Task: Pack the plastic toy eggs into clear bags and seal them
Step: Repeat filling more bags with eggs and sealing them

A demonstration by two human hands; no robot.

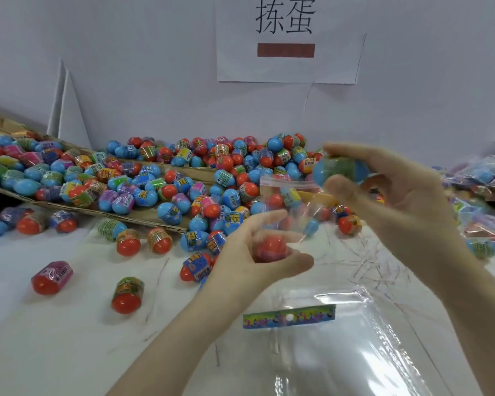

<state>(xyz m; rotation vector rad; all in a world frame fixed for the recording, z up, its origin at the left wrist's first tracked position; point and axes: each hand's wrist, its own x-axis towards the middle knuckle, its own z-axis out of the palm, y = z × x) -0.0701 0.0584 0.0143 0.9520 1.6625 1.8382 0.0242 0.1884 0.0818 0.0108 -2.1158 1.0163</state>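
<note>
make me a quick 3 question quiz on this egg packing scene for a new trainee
1. True or false: the left hand holds a clear bag with a red egg in it.
2. What is the right hand holding?
A. a roll of tape
B. a blue egg
C. a pair of scissors
3. Fill in: near the front of the table lies a stack of empty bags with a ______ printed strip across the top.

Key
1. True
2. B: the blue egg is held just beside the bag's open top.
3. green: the strip is mostly green.
</note>
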